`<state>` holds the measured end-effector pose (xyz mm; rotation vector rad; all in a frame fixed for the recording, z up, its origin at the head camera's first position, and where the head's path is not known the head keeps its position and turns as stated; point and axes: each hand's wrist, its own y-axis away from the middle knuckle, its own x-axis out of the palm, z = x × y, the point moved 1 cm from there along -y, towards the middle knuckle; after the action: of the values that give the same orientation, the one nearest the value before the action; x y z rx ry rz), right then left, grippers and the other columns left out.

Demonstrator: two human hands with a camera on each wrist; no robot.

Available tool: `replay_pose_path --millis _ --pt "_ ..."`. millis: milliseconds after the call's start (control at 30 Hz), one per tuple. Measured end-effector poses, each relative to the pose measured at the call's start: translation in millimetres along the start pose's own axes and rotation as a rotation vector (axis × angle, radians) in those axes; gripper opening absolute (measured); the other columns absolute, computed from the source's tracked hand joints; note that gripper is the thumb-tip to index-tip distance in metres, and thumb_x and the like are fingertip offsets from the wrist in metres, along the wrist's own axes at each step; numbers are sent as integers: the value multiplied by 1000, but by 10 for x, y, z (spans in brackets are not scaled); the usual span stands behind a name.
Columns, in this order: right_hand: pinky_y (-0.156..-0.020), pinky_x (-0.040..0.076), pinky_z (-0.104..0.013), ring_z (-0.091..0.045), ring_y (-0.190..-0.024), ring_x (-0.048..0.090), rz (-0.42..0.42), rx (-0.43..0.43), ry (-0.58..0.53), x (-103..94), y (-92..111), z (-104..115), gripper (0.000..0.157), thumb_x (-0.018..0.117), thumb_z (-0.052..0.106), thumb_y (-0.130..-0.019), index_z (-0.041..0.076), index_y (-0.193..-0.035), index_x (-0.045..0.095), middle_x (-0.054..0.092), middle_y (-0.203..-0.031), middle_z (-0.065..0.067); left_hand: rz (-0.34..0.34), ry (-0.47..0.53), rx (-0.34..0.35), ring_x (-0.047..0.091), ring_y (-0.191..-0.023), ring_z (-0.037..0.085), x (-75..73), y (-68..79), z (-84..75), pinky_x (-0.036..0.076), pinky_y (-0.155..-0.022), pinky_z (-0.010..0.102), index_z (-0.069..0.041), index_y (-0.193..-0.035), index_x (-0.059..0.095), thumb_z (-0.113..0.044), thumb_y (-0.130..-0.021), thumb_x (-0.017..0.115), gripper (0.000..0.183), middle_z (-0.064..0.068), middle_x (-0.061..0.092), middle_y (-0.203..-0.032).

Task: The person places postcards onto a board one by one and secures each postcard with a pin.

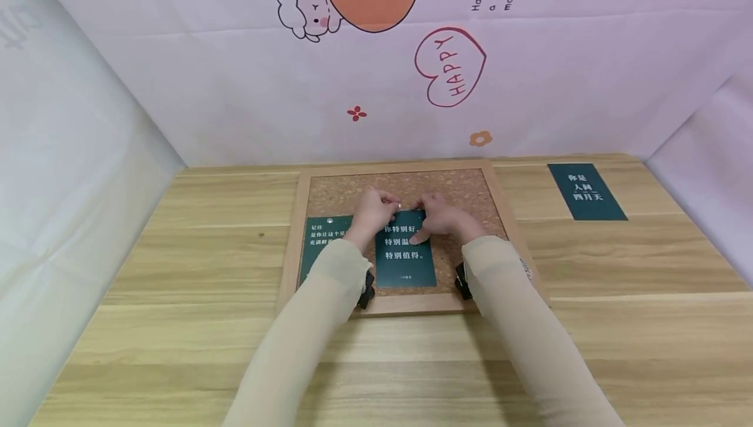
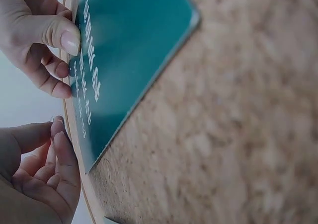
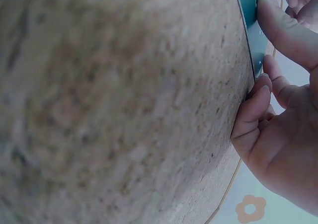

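Note:
A dark green card with white writing (image 1: 406, 267) lies on the framed corkboard (image 1: 418, 305). My right hand (image 1: 442, 218) holds this card at its upper right, thumb on the printed face and fingers curled at the edge. Near the top edge, my left hand (image 1: 372, 212) pinches a tiny pale pin (image 1: 399, 205) between thumb and forefinger. The left wrist view shows the pinching fingertips (image 2: 57, 123) beside the card, mostly covering the pin. A second green card (image 1: 314, 237) is on the board's left side, partly behind my left arm, with a round white pin (image 1: 330, 221) at its top.
A third green card (image 1: 587, 191) lies on the wooden table (image 1: 194, 283), right of the board. Black wrist devices (image 1: 366, 291) sit below both cuffs. A printed white cloth (image 1: 247, 100) hangs behind the table, and white cloth also stands at both sides.

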<state>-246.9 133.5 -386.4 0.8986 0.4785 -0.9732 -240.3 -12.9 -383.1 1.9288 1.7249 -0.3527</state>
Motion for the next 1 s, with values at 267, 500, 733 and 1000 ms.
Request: replay_pose_path --millis 267,500,733,1000 --pt "-112 33 -49 -34 -123 36 2 -14 9 5 2 1 68 77 17 -81 4 -136 41 31 -141 -21 -9 -45 -11 60 -117 25 8 11 1 50 -98 39 -5 -109 71 -13 -96 56 21 11 66 -123" --pt "-111 33 -49 -34 -121 36 1 -11 11 1 -10 -14 67 76 18 -81 4 -136 41 31 -140 -21 4 -90 -9 61 -113 24 40 1 -6 52 -94 39 -5 -106 73 -12 -96 56 21 8 63 -128" --pt "-111 33 -49 -33 -122 35 2 -13 18 -3 -6 -14 66 76 18 -82 4 -136 40 31 -141 -21 43 -112 -24 64 -106 25 49 -8 -5 51 -94 41 -6 -109 72 -14 -96 56 21 10 67 -119" --pt "-111 33 -49 -33 -122 35 -4 -12 21 -2 -1 -9 66 77 18 -81 4 -135 41 31 -141 -20 65 -154 -35 65 -102 24 46 -2 -19 51 -91 41 -9 -111 71 -17 -97 55 23 9 68 -115"
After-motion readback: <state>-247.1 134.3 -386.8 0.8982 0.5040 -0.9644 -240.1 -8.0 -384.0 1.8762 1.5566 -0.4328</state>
